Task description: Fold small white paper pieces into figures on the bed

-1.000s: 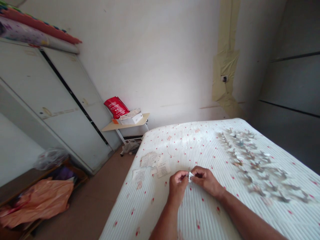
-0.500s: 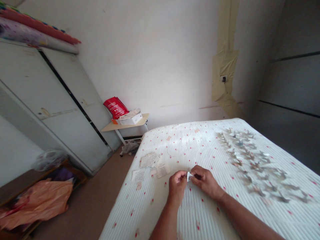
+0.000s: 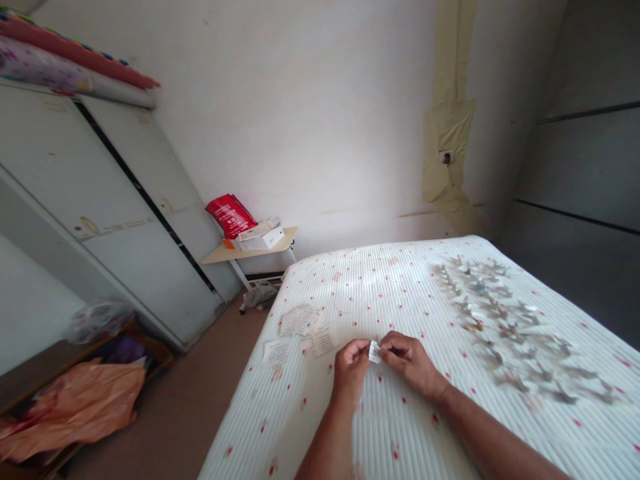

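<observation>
Over the near part of a white ribbed bed cover with red dots point(image 3: 280, 413), the left hand point(image 3: 350, 367) and the right hand point(image 3: 413, 361) are pinching a small white folded piece of paper point(image 3: 374, 351) between their fingertips. Off-white printed paper sheets point(image 3: 324, 341) are lying toward the cover's left edge, small greyish pointed shapes point(image 3: 509, 332), blurred in detail, are spreading in rows along its right side, and a small pale-topped table point(image 3: 220, 255) is standing beyond its far left corner
</observation>
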Motion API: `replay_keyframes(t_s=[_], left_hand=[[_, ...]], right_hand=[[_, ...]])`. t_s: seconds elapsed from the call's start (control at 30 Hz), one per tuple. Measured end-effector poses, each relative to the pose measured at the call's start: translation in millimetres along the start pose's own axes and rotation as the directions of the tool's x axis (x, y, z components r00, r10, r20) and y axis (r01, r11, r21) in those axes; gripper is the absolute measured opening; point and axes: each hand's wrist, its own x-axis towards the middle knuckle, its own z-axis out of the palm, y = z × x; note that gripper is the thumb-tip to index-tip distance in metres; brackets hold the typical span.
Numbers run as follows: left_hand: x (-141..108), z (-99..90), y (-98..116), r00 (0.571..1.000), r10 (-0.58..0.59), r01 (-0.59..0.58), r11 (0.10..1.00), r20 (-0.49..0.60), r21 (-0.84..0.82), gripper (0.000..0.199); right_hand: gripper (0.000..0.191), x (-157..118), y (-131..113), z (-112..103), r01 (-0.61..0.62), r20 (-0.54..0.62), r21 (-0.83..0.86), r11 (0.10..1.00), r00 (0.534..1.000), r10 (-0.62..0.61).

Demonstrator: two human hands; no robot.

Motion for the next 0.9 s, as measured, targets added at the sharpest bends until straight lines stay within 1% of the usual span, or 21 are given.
replay_keyframes(t_s=[0.1, 0.2, 0.37, 0.57, 0.8, 0.9], left_hand=[[0.3, -0.2, -1.8, 1.000, 0.003, -0.003, 0.998, 0.001, -0.068, 0.023], [0.3, -0.3, -2.1, 1.000, 0.022, -0.023, 0.993, -0.005, -0.114, 0.022], [-0.2, -0.5, -1.1, 0.999, 0.037, -0.038, 0.997, -0.021, -0.063, 0.017], [0.1, -1.2, -3.5, 0.995, 0.096, -0.097, 0.995, -0.026, -0.010, 0.013], [-1.0, -1.9, -6.1, 0.997, 0.072, -0.073, 0.993, 0.017, 0.093, 0.007], [-2.0, -1.8, -6.8, 0.995, 0.098, -0.101, 0.987, 0.025, 0.125, 0.008]], right_hand=[[0.022, 0.1, 1.3, 0.0, -0.029, -0.026, 0.008, 1.000, 0.999, 0.029], [0.025, 0.7, 2.8, -0.3, -0.069, -0.053, 0.024, 0.997, 0.996, 0.070], [0.029, 1.7, 4.2, 0.0, -0.122, -0.049, 0.109, 0.987, 0.991, 0.128], [0.031, 2.6, 2.7, 0.3, -0.190, -0.035, 0.183, 0.965, 0.979, 0.200], [0.031, 2.6, 2.7, 0.6, -0.194, -0.046, 0.180, 0.964, 0.978, 0.205], [0.029, 2.2, 4.9, 0.4, -0.179, -0.049, 0.165, 0.970, 0.981, 0.189]])
